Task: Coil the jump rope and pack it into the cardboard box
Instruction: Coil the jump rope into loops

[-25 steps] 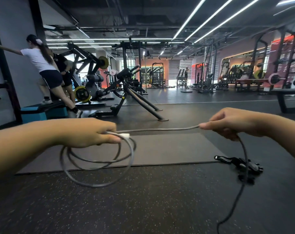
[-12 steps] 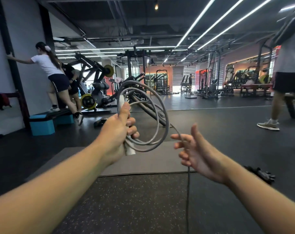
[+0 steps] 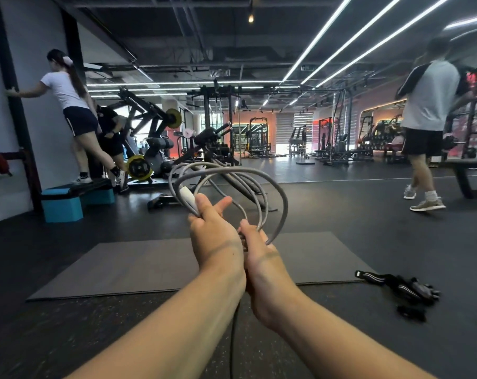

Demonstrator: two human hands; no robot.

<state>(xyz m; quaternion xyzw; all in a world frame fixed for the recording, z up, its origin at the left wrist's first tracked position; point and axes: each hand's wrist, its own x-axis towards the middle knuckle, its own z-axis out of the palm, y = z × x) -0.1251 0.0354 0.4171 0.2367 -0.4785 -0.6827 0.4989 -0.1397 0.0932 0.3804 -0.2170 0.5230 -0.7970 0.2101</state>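
At far left, a person [image 3: 68,105] leans on a wall with one foot on a blue step [image 3: 68,203]. A grey mat [image 3: 122,269] lies on the dark floor [image 3: 368,220]. At centre, the left hand [image 3: 214,236] grips the white handle [image 3: 188,198] and gathered loops of the rope [image 3: 259,192], raised above the mat. The right hand [image 3: 259,253], touching the left, is closed round the lower part of the loops; a loose strand hangs down between the forearms. To the right, black gloves [image 3: 406,288] lie on the floor, and a second person [image 3: 426,110] walks past.
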